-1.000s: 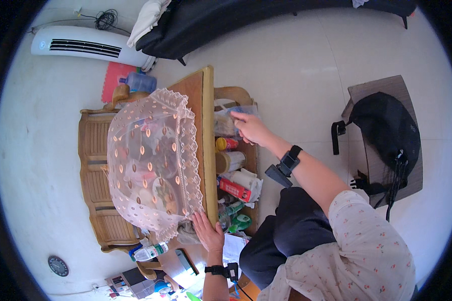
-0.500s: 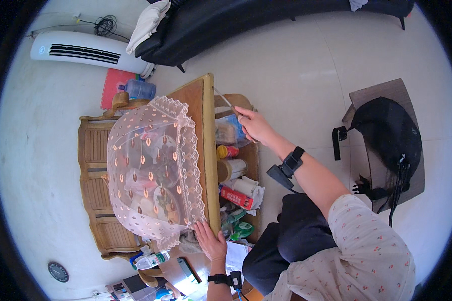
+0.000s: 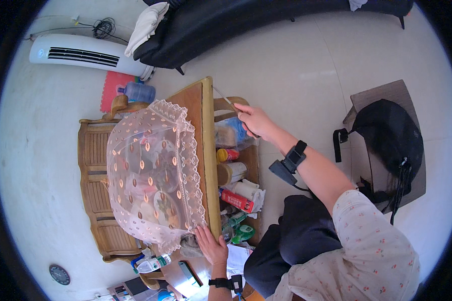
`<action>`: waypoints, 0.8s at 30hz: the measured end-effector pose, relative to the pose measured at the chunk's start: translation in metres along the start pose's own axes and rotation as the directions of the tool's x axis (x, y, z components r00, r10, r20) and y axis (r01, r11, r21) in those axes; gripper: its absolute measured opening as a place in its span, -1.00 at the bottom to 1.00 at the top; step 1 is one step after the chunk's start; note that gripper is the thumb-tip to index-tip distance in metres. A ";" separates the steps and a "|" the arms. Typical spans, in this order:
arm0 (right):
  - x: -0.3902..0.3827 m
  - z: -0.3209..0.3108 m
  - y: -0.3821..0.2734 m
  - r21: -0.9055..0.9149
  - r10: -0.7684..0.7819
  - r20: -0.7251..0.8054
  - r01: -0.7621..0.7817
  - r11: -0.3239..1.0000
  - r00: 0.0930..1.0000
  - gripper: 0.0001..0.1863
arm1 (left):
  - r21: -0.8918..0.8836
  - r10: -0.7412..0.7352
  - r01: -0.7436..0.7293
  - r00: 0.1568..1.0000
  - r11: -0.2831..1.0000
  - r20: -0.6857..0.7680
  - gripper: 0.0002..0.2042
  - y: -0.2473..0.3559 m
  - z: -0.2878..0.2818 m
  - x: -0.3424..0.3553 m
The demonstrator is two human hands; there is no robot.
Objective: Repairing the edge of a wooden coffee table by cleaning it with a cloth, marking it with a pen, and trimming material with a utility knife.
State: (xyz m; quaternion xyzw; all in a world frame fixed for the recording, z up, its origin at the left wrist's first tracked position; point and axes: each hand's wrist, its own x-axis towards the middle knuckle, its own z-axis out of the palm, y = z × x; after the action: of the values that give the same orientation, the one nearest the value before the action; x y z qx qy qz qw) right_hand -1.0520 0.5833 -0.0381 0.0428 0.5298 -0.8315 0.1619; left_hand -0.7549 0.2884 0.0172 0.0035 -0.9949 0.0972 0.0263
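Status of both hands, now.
Left hand: open, laid on the table edge.
Right hand: closed, holding a slim tool.

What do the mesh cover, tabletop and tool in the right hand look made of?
Mesh cover: sheer, probably synthetic netting; things show through it. Tabletop: smooth-looking brown, perhaps wood or laminate. Tool: likely metal at its slim, pale-grey end.

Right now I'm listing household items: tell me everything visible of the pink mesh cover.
The mesh cover is a sheer, pale pink dome that looks like netting, patterned with coppery leaf shapes and trimmed in scalloped lace. It stands opened out on the wooden table. The left hand is at its lower lace edge; contact is unclear.
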 end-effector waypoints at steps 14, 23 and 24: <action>0.017 -0.003 -0.007 0.010 -0.024 -0.055 0.025 1.000 0.998 -0.50 | -0.007 0.018 -0.018 1.000 1.000 -0.017 -0.37 -0.001 0.003 0.000; 0.015 -0.002 0.003 -0.068 -0.026 -0.037 0.023 0.997 0.999 -0.51 | 0.010 -0.006 0.006 1.000 1.000 0.026 -0.36 0.000 0.002 0.001; 0.011 -0.001 0.004 -0.069 -0.027 -0.034 0.025 0.997 0.999 -0.51 | 0.007 -0.004 0.004 1.000 1.000 0.018 -0.36 -0.001 0.001 0.000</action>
State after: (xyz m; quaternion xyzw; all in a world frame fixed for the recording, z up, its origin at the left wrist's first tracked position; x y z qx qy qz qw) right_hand -1.0615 0.5799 -0.0445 0.0449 0.5613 -0.8139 0.1430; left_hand -0.7546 0.2870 0.0162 0.0065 -0.9947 0.1007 0.0177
